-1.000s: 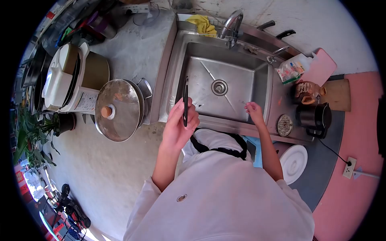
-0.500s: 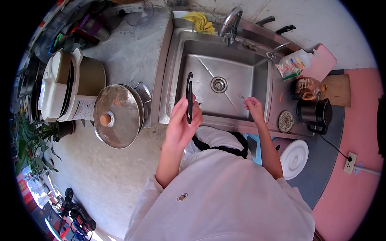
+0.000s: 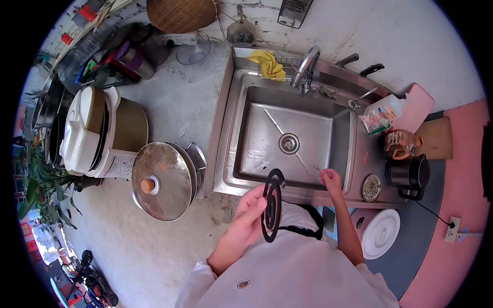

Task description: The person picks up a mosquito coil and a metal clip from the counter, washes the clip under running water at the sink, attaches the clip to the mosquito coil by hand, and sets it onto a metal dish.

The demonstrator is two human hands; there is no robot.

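Pinched between the thumb and fingers of my left hand (image 3: 249, 220) is a black spiral coil (image 3: 272, 205), its rings facing partly toward me in front of the sink's near edge. My right hand (image 3: 331, 180) is over the near right part of the steel sink (image 3: 257, 154), fingertips together on a small thin metal piece (image 3: 317, 168), too small to make out fully. The two hands are apart.
A lidded pan (image 3: 169, 179) and a white cooker (image 3: 82, 138) are at the left. The faucet (image 3: 308, 64) rises behind the sink beside a yellow cloth (image 3: 269, 64). A black kettle (image 3: 405, 174), brown jar (image 3: 398, 141) and white lid (image 3: 381, 233) are at the right.
The view has tilted up, showing a basket and grater on the wall. My left hand has come lower and turned the coil, so its spiral now shows. My right hand remains pinched.
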